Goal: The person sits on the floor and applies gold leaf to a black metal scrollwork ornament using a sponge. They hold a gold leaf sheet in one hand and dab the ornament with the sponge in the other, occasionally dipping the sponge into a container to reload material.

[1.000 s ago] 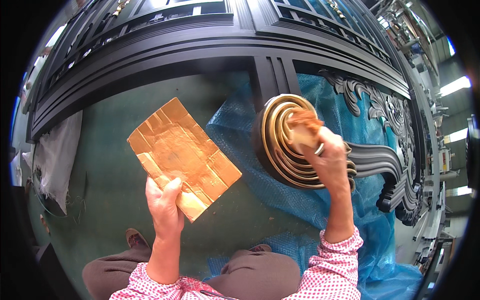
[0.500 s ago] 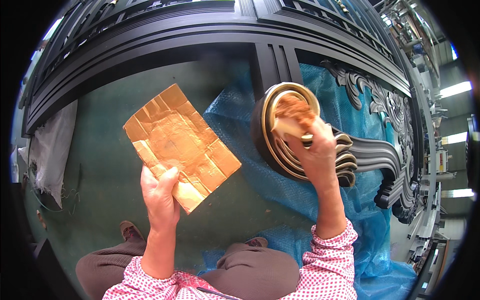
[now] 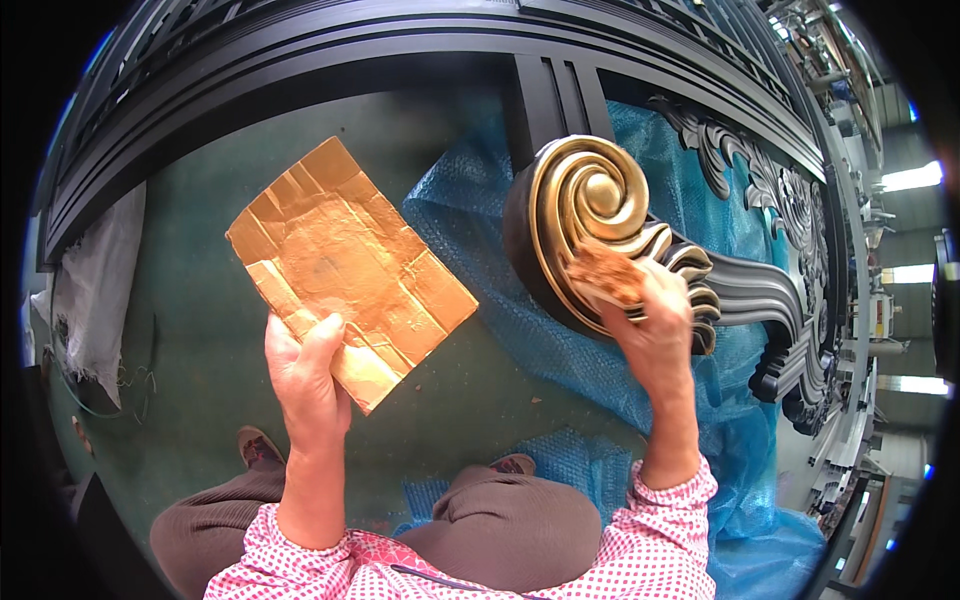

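Observation:
My left hand (image 3: 306,375) grips the lower edge of a creased cardboard sheet (image 3: 350,265) coated with gold paint, its thumb on top. In my right hand (image 3: 655,315) is a rough pad (image 3: 608,272), coppery brown on its face and pale along one side; whether it is a sponge or a brush, I cannot tell. The pad rests against the lower folds of a carved scroll (image 3: 600,190). Raised gold ridges spiral over the scroll's face, while its side is black. My right fingers partly hide the pad.
A large black moulded frame (image 3: 420,40) spans the far side, joined by a grooved black post (image 3: 562,100). Black leaf carving (image 3: 795,220) stands at the right. Blue bubble wrap (image 3: 500,260) covers the floor under the scroll. White sheeting (image 3: 100,290) hangs at the left.
My right hand has moved the pad down the scroll from the spiral's centre to its lower folds, uncovering the gold spiral. The cardboard has shifted slightly left and up.

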The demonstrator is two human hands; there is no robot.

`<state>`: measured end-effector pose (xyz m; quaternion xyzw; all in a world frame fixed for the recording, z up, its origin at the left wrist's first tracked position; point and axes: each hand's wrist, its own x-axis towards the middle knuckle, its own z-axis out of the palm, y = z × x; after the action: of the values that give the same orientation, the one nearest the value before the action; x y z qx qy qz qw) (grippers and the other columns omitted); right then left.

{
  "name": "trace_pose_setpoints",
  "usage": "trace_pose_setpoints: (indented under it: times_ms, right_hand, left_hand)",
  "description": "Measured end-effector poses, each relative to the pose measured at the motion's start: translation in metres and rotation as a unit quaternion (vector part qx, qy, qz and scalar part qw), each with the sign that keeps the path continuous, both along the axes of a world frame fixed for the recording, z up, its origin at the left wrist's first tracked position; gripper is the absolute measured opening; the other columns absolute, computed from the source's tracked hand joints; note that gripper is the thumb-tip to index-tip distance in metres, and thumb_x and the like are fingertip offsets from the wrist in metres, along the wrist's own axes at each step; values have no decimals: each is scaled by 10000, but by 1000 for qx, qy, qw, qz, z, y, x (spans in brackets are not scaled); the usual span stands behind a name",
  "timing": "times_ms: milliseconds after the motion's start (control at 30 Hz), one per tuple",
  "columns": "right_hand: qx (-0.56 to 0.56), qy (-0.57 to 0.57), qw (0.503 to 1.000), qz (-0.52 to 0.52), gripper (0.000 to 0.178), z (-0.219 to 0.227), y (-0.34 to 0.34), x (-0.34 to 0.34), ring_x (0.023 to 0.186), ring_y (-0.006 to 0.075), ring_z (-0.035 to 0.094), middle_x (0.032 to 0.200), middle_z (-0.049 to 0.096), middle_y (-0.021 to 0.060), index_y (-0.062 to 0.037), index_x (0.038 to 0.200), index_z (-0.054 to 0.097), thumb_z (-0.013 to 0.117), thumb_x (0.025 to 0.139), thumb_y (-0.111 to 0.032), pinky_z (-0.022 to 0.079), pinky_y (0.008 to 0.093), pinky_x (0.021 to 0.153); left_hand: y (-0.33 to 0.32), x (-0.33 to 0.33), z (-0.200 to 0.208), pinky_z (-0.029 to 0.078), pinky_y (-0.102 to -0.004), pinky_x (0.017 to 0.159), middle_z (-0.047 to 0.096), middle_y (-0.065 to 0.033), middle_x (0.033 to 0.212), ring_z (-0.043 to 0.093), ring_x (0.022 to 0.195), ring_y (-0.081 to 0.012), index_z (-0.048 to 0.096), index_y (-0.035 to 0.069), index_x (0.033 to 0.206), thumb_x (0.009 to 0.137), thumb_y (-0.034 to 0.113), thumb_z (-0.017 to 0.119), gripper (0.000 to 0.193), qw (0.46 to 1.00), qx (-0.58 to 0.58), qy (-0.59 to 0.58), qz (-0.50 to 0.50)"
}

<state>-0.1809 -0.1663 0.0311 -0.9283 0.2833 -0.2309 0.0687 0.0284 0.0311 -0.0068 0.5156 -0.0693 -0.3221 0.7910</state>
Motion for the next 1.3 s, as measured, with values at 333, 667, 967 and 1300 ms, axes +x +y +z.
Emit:
trace_pose_setpoints:
  times_ms: [333, 667, 967, 1300]
  right_hand:
    - [-5, -38, 999, 6, 216, -8, 4, 4, 843, 300, 574, 884, 608, 127, -37, 907, 593, 670, 723, -121, 421, 378, 737]
    - [74, -129, 988, -35, 326, -23, 17, -6, 840, 309, 588, 906, 613, 127, -18, 961, 596, 733, 674, -94, 451, 365, 767]
    - [77, -164, 983, 10, 237, -8, 13, 28, 744, 321, 564, 815, 585, 118, -16, 881, 583, 712, 699, -96, 437, 372, 672]
    - [142, -141, 975, -97, 276, -3, 31, -24, 869, 286, 608, 904, 646, 119, -32, 954, 636, 703, 687, -58, 448, 376, 790]
  left_hand:
    - [-4, -4, 1, 462, -307, 841, 538, -111, 1055, 562, 926, -167, 411, -23, 1173, 814, 56, 521, 384, 1000, 5, -14, -12]
    - [-11, -12, 5, 484, -303, 801, 534, -96, 1005, 566, 881, -154, 417, -15, 1154, 810, 62, 526, 369, 999, 12, -19, -23]
    - [-5, -5, -2, 477, -311, 821, 533, -111, 1044, 568, 901, -172, 417, -26, 1162, 808, 51, 530, 380, 999, 15, -27, -16]
    - [-1, -2, -7, 470, -302, 822, 537, -103, 1032, 565, 894, -158, 425, -17, 1147, 812, 48, 529, 357, 1000, 11, -9, -18]
